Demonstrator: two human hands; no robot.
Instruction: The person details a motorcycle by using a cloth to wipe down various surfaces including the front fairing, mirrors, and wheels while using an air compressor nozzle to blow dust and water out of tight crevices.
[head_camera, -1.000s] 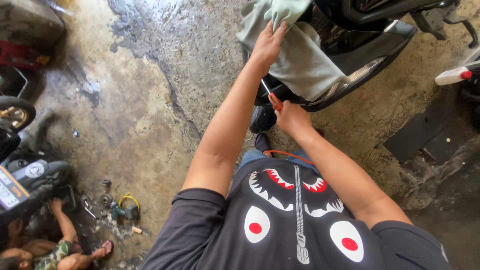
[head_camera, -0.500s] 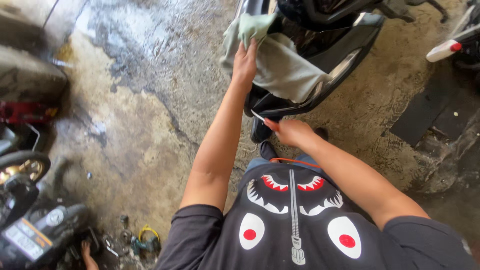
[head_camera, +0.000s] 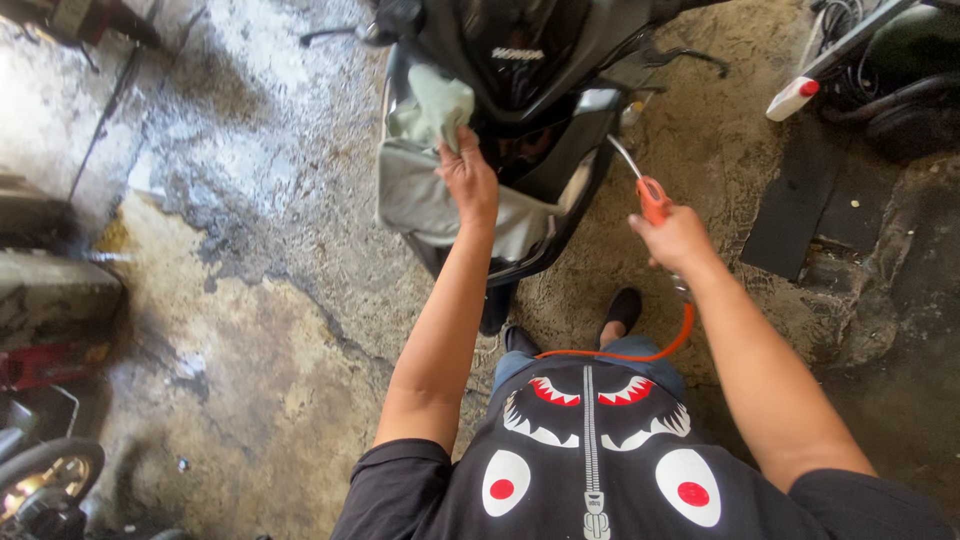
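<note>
While standing on stained, cracked concrete floor (head_camera: 250, 330), a person in a black printed T-shirt (head_camera: 590, 470) works at the front of a black scooter (head_camera: 520, 80). At far left, part of a wheel (head_camera: 45, 480) shows at the frame's lower edge. The left hand (head_camera: 468, 180), fingers closed, presses a pale green rag (head_camera: 432, 105) against the scooter's bodywork, above a grey panel (head_camera: 420, 200). To the right, the right hand (head_camera: 678, 238) is wrapped tight around an orange air blow gun (head_camera: 652, 198), its thin metal nozzle aimed at the scooter's side; an orange hose (head_camera: 640, 352) trails below the wrist. A white bottle with a red cap (head_camera: 792, 98) lies at far right.
</note>
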